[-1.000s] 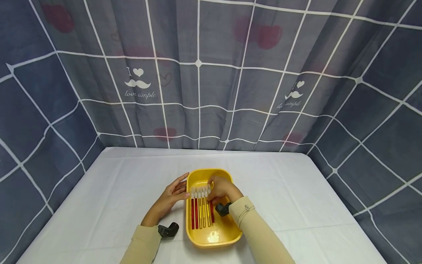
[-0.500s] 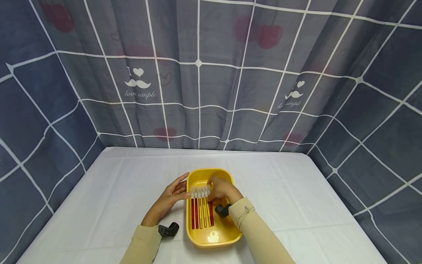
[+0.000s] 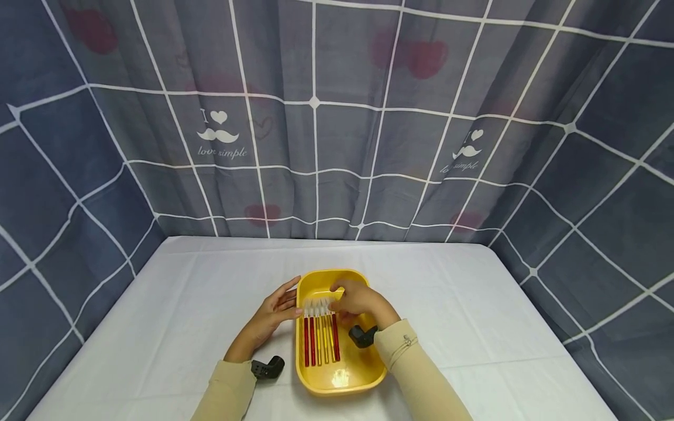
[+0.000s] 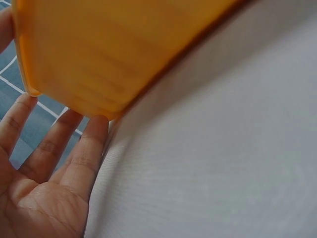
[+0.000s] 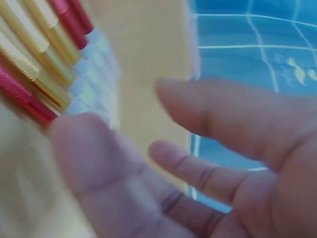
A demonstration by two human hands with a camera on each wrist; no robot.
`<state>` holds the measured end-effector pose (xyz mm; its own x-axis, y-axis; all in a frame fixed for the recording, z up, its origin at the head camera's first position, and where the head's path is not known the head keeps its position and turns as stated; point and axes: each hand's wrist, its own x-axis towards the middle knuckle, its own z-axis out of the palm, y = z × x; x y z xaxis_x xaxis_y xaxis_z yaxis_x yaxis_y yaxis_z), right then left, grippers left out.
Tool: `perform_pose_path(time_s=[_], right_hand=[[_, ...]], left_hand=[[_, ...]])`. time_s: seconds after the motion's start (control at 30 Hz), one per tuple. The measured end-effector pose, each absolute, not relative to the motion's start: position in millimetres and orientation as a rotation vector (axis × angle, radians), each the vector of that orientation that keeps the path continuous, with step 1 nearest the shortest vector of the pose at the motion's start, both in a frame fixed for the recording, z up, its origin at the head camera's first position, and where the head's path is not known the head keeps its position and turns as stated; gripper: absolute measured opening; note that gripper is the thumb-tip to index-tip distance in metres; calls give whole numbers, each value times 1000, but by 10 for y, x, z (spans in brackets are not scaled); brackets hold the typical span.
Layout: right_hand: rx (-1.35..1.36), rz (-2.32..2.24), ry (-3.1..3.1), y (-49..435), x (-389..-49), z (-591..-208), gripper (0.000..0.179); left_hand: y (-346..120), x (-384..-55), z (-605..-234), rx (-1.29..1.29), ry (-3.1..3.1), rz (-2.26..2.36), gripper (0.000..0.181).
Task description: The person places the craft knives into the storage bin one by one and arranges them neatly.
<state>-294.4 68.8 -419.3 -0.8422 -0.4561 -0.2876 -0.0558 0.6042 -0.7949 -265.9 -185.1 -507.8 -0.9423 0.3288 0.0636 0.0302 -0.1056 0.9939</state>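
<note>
Several slim red and gold craft knives [image 3: 319, 342] with knurled handles and clear caps lie side by side in a yellow plastic tray [image 3: 337, 390]. At the row's right end is a red knife [image 3: 335, 338], slightly slanted. My right hand [image 3: 359, 299] is over the tray beside the caps, its thumb and fingers apart. In the right wrist view, a fingertip [image 5: 84, 144] overlaps the end of the nearest red handle [image 5: 27, 94]. My left hand [image 3: 275, 310] rests against the tray's left side with fingers spread, fingertips at the tray wall [image 4: 99, 59] in the left wrist view.
A white cloth [image 3: 210, 292] covers the table under the tray. Grey-blue checked curtains [image 3: 284, 134] hang behind it and at both sides. Black wrist devices [image 3: 268, 368] stick out near both cuffs.
The rightmost red knife has moved left, up against the gold ones. My right hand has since let go of it and drawn slightly right, its fingers parted. My left hand stays at the tray.
</note>
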Motion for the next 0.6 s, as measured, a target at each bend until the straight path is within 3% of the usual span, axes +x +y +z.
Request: perform_pose_path(time_s=[0.43, 0.6], right_hand=[[-618, -1742, 2208, 959, -2881, -4250, 34], [-567, -1946, 2237, 1124, -2844, -4282, 32]], left_hand=[[-1888, -2667, -5092, 381, 1981, 2142, 87], [-1863, -2660, -5082, 399, 2026, 2098, 89]])
